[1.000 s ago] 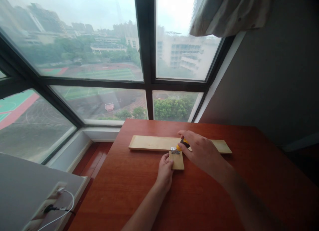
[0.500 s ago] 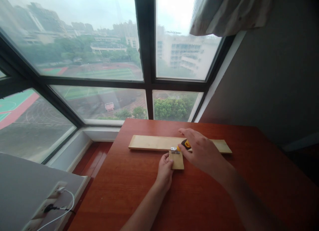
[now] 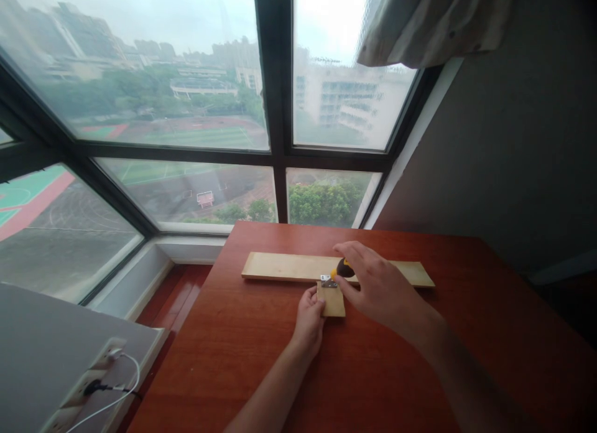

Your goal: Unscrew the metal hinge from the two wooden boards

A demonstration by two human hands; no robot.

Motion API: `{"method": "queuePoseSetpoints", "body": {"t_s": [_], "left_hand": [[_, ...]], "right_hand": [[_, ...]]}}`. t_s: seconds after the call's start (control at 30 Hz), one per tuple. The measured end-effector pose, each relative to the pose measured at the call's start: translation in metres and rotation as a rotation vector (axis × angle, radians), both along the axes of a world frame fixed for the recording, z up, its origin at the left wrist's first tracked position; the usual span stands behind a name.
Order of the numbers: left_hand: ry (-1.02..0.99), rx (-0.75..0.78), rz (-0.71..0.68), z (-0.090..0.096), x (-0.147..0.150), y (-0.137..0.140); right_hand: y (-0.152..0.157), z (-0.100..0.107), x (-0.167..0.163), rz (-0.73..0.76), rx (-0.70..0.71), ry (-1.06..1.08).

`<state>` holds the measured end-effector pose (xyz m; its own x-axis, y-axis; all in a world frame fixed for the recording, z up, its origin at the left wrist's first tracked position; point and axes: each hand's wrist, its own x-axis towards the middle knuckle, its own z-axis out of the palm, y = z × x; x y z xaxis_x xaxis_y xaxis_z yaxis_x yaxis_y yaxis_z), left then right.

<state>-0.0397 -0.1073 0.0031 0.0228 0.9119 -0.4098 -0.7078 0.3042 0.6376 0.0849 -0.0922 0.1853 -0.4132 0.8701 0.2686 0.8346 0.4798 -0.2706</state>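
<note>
My left hand (image 3: 310, 315) is closed on the left edge of a small wooden board (image 3: 331, 302), thumb on top. A silver metal piece with holes, which looks like a hinge (image 3: 328, 281), lies at the board's far edge. Beside it my right hand (image 3: 375, 277) holds a short screwdriver (image 3: 345, 269) with a black and yellow handle, between thumb and fingers. The screwdriver leans toward the metal piece, but its tip is too small to make out. Behind both hands a long pale wooden plank (image 3: 284, 267) lies across the table, partly covered by my right hand.
The reddish-brown table (image 3: 224, 352) reaches toward a large framed window (image 3: 275, 153). A grey wall (image 3: 489, 159) rises on the right, with a curtain (image 3: 433, 22) above. At the lower left, a white cable (image 3: 137, 374) and a black plug (image 3: 93, 388) sit in wall sockets.
The screwdriver's handle has turned slightly in my right hand, so its yellow patch shows differently. My left hand, the small board and the long plank stay practically in place.
</note>
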Motion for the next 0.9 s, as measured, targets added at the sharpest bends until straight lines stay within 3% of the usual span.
{"method": "queuePoseSetpoints", "body": {"t_s": [0.1,0.4,0.6,0.9], "left_hand": [[0.003,-0.01,-0.002,0.0003,-0.0001,-0.0001],[-0.012,0.007,-0.009,0.0032,0.0,0.0004],[-0.011,-0.011,-0.006,0.0044,-0.0001,-0.0003],[-0.019,-0.002,-0.005,0.0049,-0.0004,-0.0004]], "right_hand": [[-0.0005,-0.0016,-0.0015,-0.109,-0.033,-0.044],[-0.0067,0.0067,-0.0033,-0.041,-0.005,-0.021],[-0.0016,-0.0007,-0.0031,-0.161,0.001,-0.089],[-0.0039,0.0006,-0.0018,-0.043,0.037,-0.002]]}}
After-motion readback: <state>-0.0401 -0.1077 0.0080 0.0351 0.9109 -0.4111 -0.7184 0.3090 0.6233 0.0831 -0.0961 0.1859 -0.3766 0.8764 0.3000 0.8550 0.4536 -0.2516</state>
